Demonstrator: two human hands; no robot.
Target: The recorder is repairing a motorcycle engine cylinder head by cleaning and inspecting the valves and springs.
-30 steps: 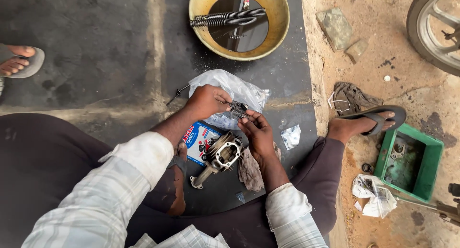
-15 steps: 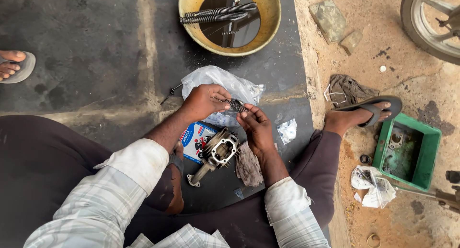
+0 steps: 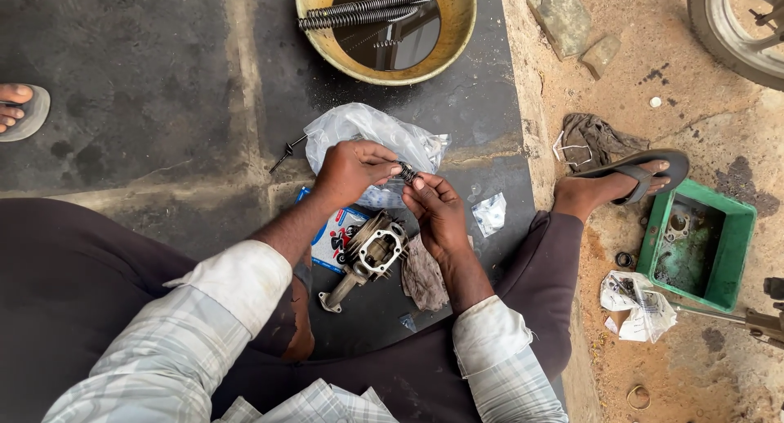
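Left hand: my left hand (image 3: 349,171) is closed at the fingertips on a small dark spring (image 3: 407,173), thumb and forefinger pinching its left end.
Right hand: my right hand (image 3: 437,212) meets it from the right, fingertips also closed on the same spring; both hands share the one part.
Spring position: held above the ground, in front of the clear plastic bag (image 3: 367,137), just far of the metal cylinder part (image 3: 371,253).
Cylinder part: grey, finned, with a square opening facing up; lies on the dark mat (image 3: 490,121) between my forearms, touching neither hand.
Beside it: a dirty rag (image 3: 423,276) to its right, a blue and white printed packet (image 3: 335,235) partly under it on the left.
Far centre: yellow basin (image 3: 384,68) of dark oil, two long coiled springs (image 3: 363,11) across it.
Right side: my sandalled foot (image 3: 621,182) on the sandy ground, a green plastic tray (image 3: 698,247) near it, crumpled paper (image 3: 637,305) just near of the tray.
Far left: another person's foot in a sandal (image 3: 20,109), well apart.
Far right corner: part of a wheel (image 3: 735,23).
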